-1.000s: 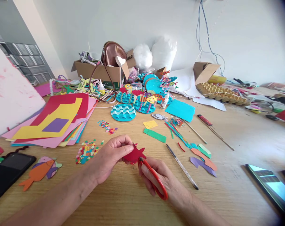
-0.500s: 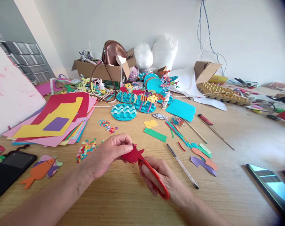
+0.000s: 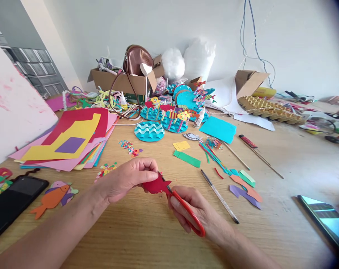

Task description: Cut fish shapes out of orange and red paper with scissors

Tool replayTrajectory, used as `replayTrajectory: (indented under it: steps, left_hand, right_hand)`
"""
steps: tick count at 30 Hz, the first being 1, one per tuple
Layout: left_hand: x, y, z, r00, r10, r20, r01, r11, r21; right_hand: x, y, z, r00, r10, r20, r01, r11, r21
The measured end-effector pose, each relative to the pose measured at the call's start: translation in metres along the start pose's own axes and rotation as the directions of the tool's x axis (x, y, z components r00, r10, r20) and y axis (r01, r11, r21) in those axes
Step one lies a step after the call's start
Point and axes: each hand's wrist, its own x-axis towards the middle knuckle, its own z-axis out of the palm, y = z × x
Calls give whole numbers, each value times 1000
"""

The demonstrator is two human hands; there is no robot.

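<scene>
Between thumb and fingers, my left hand [image 3: 134, 177] pinches a red paper fish [image 3: 156, 185] above the table, its tail pointing right. My right hand [image 3: 187, 209] is wrapped round the handles of red scissors [image 3: 191, 213]. The scissor blades lie at the fish's tail end and lower edge, a dark tip showing near my left thumb; part of them is hidden by the paper. Left of my left forearm lie an orange paper fish [image 3: 52, 198] and purple ones beneath it. A ballpoint pen [image 3: 220, 196] rests to the right of my right hand.
Coloured paper sheets [image 3: 60, 157] are stacked at the left. Paper dots [image 3: 106, 170], a green strip [image 3: 186, 158], a blue sheet [image 3: 218, 129] and paper scraps [image 3: 246, 188] lie ahead. Phones [image 3: 15, 201] flank both sides. A cardboard box [image 3: 119, 83] and egg tray [image 3: 270, 110] stand behind.
The scissors have shifted slightly right and down relative to the fish, and more of the blade shows by the tail. The whole view has swung a little to the left.
</scene>
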Motion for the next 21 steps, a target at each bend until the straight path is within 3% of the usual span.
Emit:
replayTrajectory:
  steps: [12, 21]
  left_hand:
    - [0, 2, -13, 997, -37, 70, 27, 991, 132]
    - [1, 3, -19, 989, -97, 112, 74, 979, 189]
  right_hand:
    - [0, 0, -4, 1000, -18, 17, 23, 936, -352]
    - [-2, -1, -4, 998, -49, 46, 64, 892, -447]
